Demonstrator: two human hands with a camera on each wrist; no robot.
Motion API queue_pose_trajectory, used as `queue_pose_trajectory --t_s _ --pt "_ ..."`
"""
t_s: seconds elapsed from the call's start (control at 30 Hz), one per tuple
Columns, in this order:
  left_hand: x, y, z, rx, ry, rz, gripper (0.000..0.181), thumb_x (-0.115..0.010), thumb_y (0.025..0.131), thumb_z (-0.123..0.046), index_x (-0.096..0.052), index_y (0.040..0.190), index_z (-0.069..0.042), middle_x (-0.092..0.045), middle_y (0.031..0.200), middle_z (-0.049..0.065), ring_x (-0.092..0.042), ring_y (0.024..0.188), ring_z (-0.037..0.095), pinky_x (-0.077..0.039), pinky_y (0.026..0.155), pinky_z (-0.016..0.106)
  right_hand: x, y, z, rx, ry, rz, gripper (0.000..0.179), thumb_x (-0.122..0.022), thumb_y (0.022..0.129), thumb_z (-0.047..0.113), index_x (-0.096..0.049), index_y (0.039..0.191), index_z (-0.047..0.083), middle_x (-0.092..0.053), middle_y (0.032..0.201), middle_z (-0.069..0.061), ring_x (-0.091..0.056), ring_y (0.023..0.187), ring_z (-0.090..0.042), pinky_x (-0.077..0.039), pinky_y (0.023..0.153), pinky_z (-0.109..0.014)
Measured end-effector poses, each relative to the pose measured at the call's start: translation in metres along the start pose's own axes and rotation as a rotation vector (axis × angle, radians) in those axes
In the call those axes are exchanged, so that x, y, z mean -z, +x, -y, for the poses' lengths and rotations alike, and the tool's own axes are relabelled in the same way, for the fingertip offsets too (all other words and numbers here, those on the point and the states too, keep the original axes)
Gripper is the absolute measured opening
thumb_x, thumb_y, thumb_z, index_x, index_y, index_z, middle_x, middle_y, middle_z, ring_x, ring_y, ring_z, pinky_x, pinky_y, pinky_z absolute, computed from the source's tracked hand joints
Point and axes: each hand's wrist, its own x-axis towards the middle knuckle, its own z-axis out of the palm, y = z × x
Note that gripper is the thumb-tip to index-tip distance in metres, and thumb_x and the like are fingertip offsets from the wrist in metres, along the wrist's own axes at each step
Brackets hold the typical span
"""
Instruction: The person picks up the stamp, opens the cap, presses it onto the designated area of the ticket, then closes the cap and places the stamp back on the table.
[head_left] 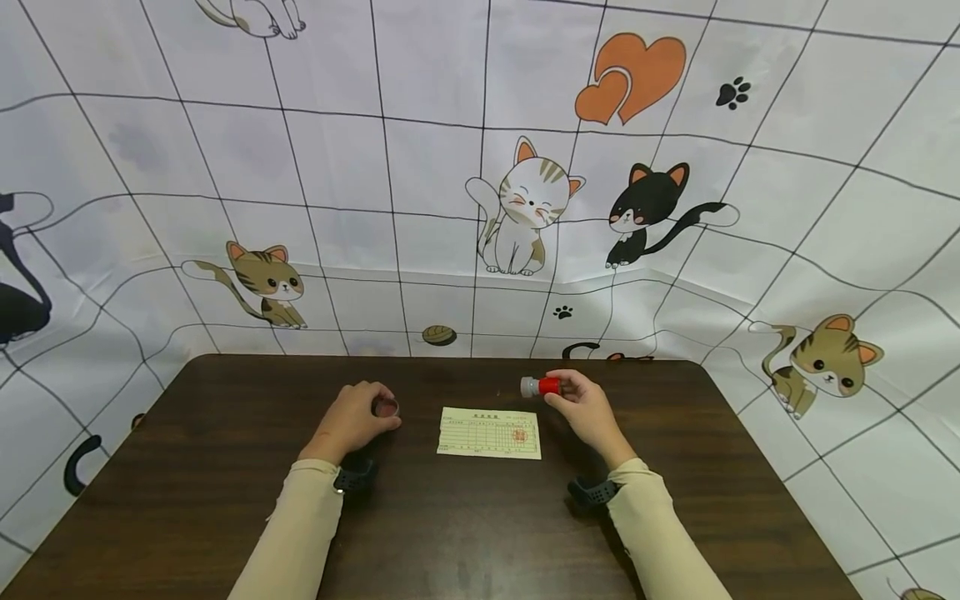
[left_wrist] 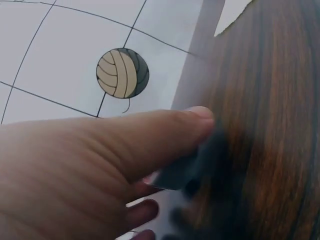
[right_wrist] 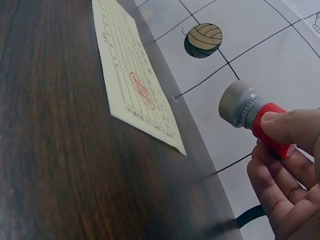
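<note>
My right hand (head_left: pixel 583 412) holds a stamp with a red handle and a grey end (head_left: pixel 531 387), fingers and thumb pinching the red part. In the right wrist view the stamp (right_wrist: pixel 250 112) is tilted, its wide grey end pointing away from the fingers. My left hand (head_left: pixel 352 423) curls thumb and fingers round a small greyish, see-through cap (head_left: pixel 386 408), partly hidden by the thumb in the left wrist view. Between the hands a pale yellow paper form (head_left: pixel 480 435) lies on the table, with a red seal mark (head_left: pixel 520 436) on its right side.
The dark wooden table (head_left: pixel 435 533) ends at a white cloth backdrop (head_left: pixel 427 167) with black grid lines and printed cats. A dark strap sits on each wrist, below the cream sleeves (head_left: pixel 300 525).
</note>
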Motion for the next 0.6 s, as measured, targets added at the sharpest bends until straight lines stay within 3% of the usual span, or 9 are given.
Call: queue_pose_trajectory --t_s 0.17,0.43,0.6 --pt "-0.002 0.004 -0.003 -0.016 -0.042 -0.048 0.038 -0.081 0.092 -0.024 -0.068 0.124 -0.006 -0.068 0.112 0.012 -0.060 0.107 0.033 -0.052 0.091 0.052 0.000 0.002 0.001 0.009 -0.007 0.007 0.039 -0.076 0.094 0.006 -0.066 0.132 0.001 -0.070 0.114 -0.017 -0.067 0.104 -0.029 -0.057 0.095 -0.039" --pt "-0.003 0.005 -0.007 -0.042 -0.070 -0.061 0.047 -0.077 0.096 -0.022 -0.063 0.138 -0.007 -0.068 0.113 0.009 -0.064 0.105 0.028 -0.051 0.094 0.055 0.001 0.002 0.003 0.017 0.012 -0.015 0.038 -0.076 0.094 0.006 -0.066 0.131 0.000 -0.070 0.115 -0.018 -0.067 0.105 -0.031 -0.057 0.095 -0.040" --pt "-0.003 0.008 -0.017 -0.004 -0.106 -0.067 0.054 -0.077 0.096 -0.020 -0.057 0.143 -0.006 -0.064 0.132 0.017 -0.061 0.121 0.036 -0.047 0.103 0.059 -0.003 0.003 0.003 0.028 0.011 -0.015 0.039 -0.076 0.094 0.007 -0.066 0.131 0.001 -0.070 0.116 -0.017 -0.067 0.106 -0.030 -0.057 0.096 -0.040"
